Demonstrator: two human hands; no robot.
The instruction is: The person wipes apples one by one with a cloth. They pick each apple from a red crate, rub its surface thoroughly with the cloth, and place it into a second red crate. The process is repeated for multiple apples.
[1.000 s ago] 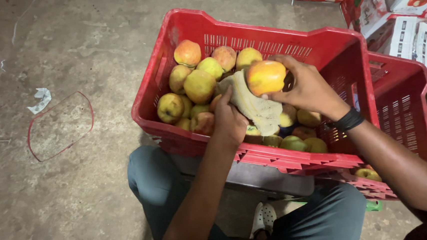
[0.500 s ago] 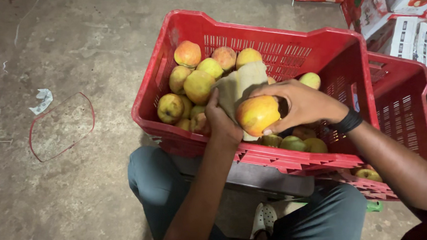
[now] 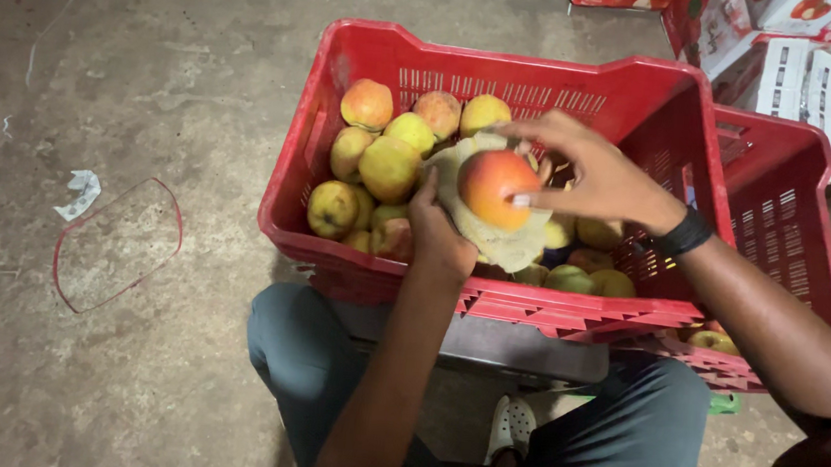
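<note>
My left hand (image 3: 440,237) holds a pale yellowish cloth (image 3: 493,237) spread open over the red plastic crate (image 3: 518,294). A red and yellow apple (image 3: 495,186) rests against the cloth, and my right hand (image 3: 590,173) grips it from above with its fingertips. The crate holds several yellow and red-blushed apples (image 3: 389,166), piled mostly on its left side. A dark band (image 3: 684,233) sits on my right wrist.
A second red crate (image 3: 785,240) stands behind to the right, with an apple (image 3: 715,339) showing low in it. White and red cardboard boxes (image 3: 788,65) are stacked at the top right. On the concrete floor to the left lie a red wire loop (image 3: 113,242) and a paper scrap (image 3: 77,190).
My right hand brought the apple down from above the crate's right side onto the cloth held by my left hand, then shifted its grip to the top of the apple.
</note>
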